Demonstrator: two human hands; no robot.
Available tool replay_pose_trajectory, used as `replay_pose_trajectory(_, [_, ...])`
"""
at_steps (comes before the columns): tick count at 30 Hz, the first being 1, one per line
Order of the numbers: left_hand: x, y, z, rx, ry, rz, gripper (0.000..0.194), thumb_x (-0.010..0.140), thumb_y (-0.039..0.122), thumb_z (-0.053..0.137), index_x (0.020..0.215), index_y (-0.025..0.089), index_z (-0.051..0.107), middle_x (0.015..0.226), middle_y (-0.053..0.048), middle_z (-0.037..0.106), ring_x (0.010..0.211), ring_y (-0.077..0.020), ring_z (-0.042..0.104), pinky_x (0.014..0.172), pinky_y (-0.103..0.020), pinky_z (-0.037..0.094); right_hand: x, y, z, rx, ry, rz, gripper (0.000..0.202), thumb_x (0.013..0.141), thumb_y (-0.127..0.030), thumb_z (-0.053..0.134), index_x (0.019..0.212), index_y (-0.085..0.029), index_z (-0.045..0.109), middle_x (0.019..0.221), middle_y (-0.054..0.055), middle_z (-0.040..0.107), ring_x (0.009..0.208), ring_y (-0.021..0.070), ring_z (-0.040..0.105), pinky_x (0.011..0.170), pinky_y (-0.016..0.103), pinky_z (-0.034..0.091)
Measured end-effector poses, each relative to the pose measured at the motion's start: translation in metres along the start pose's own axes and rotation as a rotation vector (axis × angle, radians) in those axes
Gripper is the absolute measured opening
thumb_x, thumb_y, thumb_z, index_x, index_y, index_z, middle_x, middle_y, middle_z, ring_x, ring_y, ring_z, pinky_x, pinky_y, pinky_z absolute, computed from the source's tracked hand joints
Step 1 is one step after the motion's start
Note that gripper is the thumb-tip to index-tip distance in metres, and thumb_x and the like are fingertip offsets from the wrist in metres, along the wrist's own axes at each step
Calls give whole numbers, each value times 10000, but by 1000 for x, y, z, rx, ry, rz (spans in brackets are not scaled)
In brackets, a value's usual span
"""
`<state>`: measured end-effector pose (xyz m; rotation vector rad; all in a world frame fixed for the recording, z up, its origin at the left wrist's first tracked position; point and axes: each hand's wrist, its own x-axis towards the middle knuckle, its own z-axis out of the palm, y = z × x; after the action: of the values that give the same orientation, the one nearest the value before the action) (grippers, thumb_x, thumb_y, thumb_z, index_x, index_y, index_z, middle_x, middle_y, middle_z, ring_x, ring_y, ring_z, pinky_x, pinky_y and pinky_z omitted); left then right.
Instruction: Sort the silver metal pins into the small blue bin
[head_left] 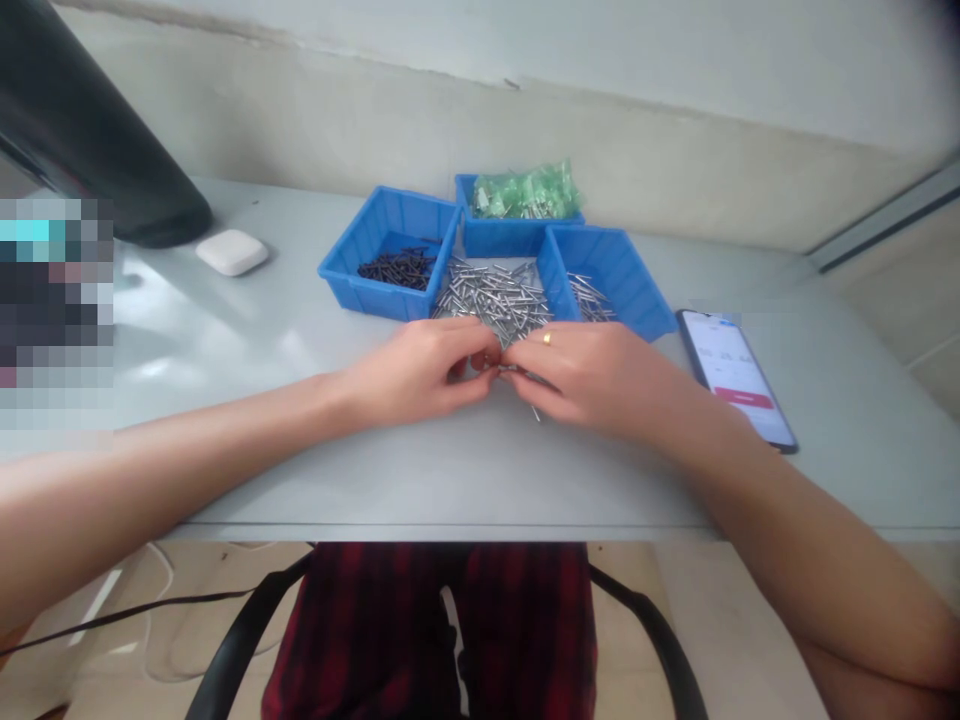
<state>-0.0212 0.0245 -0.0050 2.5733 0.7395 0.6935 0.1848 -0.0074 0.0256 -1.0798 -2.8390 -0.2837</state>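
Note:
My left hand (420, 368) and my right hand (577, 372) meet fingertip to fingertip at the near edge of a loose pile of thin silver metal pins (491, 295). Both have their fingers pinched together. Slim metal pins show at my right fingertips, and one pin (536, 412) pokes out below that hand. Whatever lies between my left thumb and finger is too small to make out. A blue bin (349, 285) of dark pins (401, 268) stands left of the pile. In the right blue bin (630, 275) are more silver pins (590, 298).
Behind the pile, a third blue bin (517, 238) holds green plastic bags (529, 190). A phone (739, 380) with a lit screen lies right of my right hand. On the left are a white case (232, 252) and a dark cylinder (105, 130). The table's front edge (450, 532) runs below my hands.

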Motion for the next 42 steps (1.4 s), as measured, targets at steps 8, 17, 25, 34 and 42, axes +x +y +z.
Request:
replay_pose_trajectory(8, [0, -1, 0, 22, -28, 19, 76, 858, 189, 522, 821, 147, 574, 752, 6, 557, 706, -95, 535, 638, -192, 401, 0, -1, 0, 4, -5, 0, 223, 930, -245, 409, 837, -161, 594, 757, 43, 621, 724, 163, 563, 571, 287, 280])
replay_pose_trajectory(17, [-1, -2, 0, 98, -88, 71, 125, 861, 188, 518, 743, 150, 528, 693, 15, 505, 626, -90, 484, 587, -201, 370, -1, -3, -1, 13, -15, -11, 207, 930, -235, 418, 833, -162, 585, 756, 39, 617, 720, 164, 562, 580, 291, 280])
replay_pose_trajectory(25, [0, -2, -3, 140, -143, 56, 135, 869, 199, 499, 744, 159, 530, 696, 1, 521, 629, -107, 489, 590, -218, 369, -1, -4, -1, 15, -38, 2, 206, 927, -241, 423, 822, -162, 582, 756, 40, 619, 714, 169, 565, 565, 296, 271])
replay_pose_trajectory(34, [0, -3, -2, 159, -159, 80, 112, 866, 196, 498, 778, 160, 557, 719, -11, 536, 643, -117, 496, 596, -231, 373, 0, -6, -3, 28, -91, 17, 208, 932, -238, 418, 843, -161, 590, 776, 51, 629, 730, 170, 566, 560, 295, 265])
replay_pose_trajectory(42, [0, -3, -2, 168, -170, 78, 112, 869, 186, 494, 773, 159, 546, 719, -9, 525, 645, -116, 487, 599, -237, 366, 0, -6, -3, 24, -108, 23, 209, 934, -244, 416, 852, -160, 589, 782, 54, 632, 737, 172, 568, 561, 290, 264])
